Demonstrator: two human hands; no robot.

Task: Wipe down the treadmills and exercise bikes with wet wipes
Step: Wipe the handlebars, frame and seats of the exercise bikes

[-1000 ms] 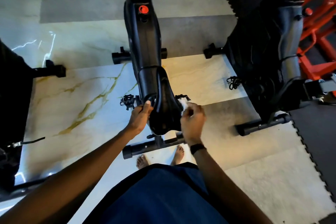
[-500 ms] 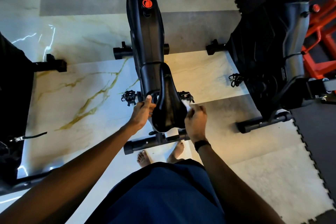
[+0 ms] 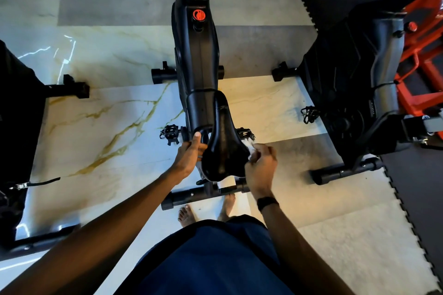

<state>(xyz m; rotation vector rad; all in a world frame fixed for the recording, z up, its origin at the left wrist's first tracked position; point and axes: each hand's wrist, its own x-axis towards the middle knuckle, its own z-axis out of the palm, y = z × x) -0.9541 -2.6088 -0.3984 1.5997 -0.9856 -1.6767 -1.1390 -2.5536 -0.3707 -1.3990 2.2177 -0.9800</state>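
**Q:** What surrounds the bike, and does anything block the view?

**A:** Seen from above, a black exercise bike runs down the centre of the frame on a pale marble floor with gold veins. A second black bike stands at the right, with an orange frame beyond it at the far right edge. Another dark machine fills the left edge. Dark foam mats lie at the right. The person's blue garment covers the bottom centre, with bare feet just above it, behind the bike's rear stabiliser bar.

**Q:** Where are the saddle and wipe relative to the fingers?

**A:** The black saddle sits at centre, between both hands. The left hand grips its left edge, thumb on a black bar just ahead of the saddle, fingers curled under. The right hand is closed around a crumpled white wet wipe, pressing it against the saddle's right edge. The wipe shows just above the knuckles. A dark band circles the right wrist.
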